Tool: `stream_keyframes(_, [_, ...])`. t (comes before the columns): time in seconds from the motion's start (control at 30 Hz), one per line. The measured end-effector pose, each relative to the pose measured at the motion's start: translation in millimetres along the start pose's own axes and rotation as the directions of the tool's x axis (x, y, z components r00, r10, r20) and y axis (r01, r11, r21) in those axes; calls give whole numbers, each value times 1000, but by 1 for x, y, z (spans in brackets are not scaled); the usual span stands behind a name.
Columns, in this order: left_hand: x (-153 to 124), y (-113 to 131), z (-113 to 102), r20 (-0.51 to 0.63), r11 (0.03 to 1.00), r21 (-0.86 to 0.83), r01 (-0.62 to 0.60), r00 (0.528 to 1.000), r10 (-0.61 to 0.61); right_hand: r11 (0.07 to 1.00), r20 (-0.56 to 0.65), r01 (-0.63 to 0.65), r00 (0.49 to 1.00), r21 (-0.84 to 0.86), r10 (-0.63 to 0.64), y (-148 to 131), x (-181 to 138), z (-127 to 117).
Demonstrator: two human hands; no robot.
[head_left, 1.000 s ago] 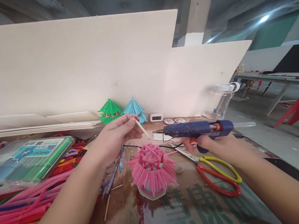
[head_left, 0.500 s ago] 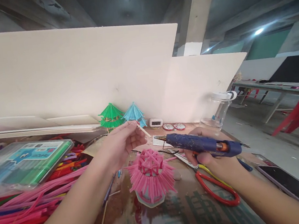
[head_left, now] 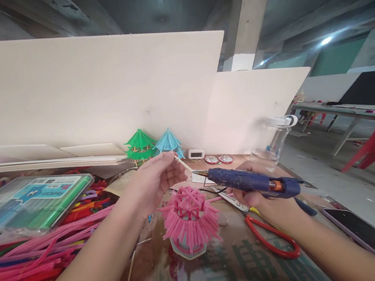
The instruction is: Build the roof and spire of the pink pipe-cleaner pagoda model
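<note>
Between thumb and fingertips, my left hand (head_left: 159, 176) pinches a thin pale wooden stick (head_left: 183, 163), slanting down to the right. My right hand (head_left: 257, 195) is wrapped round a dark blue hot glue gun (head_left: 247, 179), its nozzle pointing left. The nozzle tip meets or nearly meets the stick's lower end; I cannot tell if they touch. Below both hands stands a small pink pavilion model (head_left: 190, 222) with a fringed pipe-cleaner roof on a pale base. Scissors with red handles (head_left: 275, 239) lie under my right hand.
Pink and red pipe cleaners (head_left: 35, 268) and a clear plastic case (head_left: 34, 202) are at left. Behind stand a green model (head_left: 140, 146), a light blue model (head_left: 169, 142) and a small clock (head_left: 196, 153). At right are a clear jug (head_left: 269, 141) and a phone (head_left: 366, 237).
The glue gun has shifted slightly left, and the stick's lower end has come down to its nozzle. The pink model stays in place.
</note>
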State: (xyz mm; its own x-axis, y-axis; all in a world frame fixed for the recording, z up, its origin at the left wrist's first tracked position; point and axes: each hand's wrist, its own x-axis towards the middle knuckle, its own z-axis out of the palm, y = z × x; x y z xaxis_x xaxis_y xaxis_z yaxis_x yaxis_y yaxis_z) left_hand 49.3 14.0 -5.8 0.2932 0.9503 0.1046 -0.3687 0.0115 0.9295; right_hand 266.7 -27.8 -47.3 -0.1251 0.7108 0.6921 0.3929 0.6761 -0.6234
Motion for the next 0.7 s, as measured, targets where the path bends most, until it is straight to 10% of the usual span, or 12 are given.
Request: stream_keyframes(0.7, [3,-3,-4,18,999,-29,16,1000,-15,999,22,-34,999,18,34,10,-5,2])
